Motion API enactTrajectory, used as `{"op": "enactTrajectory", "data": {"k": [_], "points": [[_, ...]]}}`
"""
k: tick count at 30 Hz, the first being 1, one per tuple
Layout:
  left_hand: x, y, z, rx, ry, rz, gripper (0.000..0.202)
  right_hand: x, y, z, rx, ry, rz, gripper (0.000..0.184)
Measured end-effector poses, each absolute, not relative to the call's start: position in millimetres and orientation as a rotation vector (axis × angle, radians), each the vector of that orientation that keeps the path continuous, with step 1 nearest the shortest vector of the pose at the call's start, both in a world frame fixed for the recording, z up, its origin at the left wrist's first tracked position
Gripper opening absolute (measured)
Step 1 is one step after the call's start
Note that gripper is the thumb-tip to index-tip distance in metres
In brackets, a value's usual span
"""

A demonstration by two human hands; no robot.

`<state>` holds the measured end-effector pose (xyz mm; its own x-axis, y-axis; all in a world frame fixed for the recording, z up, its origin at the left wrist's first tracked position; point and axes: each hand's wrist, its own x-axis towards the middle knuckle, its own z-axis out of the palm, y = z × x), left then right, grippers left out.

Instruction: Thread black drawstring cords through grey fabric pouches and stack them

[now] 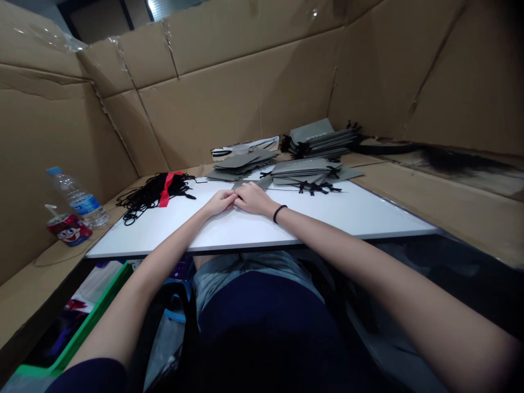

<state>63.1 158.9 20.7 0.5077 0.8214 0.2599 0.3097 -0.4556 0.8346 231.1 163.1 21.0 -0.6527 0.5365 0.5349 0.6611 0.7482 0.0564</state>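
My left hand and my right hand meet over the white tabletop, fingertips pinched together and touching. A flat grey paper bag lies partly under them. The left fingers close on its near side; what the right fingers pinch is hidden. A thin black cord runs right from beside my right hand. Just behind lies a pile of plain grey bags. To the right is a stack of grey bags with knotted black cords. On the left rests a bundle of black cords tied with a red ribbon.
Another stack of corded grey bags stands at the back right. Cardboard walls surround the white table. At far left stand a water bottle and a red can. A green-rimmed bin sits below the table edge.
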Motion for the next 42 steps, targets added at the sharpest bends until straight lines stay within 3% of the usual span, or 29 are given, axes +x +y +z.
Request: {"op": "enactTrajectory", "data": {"k": [36, 42], "points": [[62.5, 157.1, 22.1, 1.741, 0.95, 0.911, 0.028, 229.1, 161.6, 21.0, -0.985, -2.48, -0.36, 0.03], [63.7, 160.0, 20.0, 1.663, 0.956, 0.913, 0.035, 232.0, 162.9, 20.6, -0.943, -2.471, -0.323, 0.025]]}}
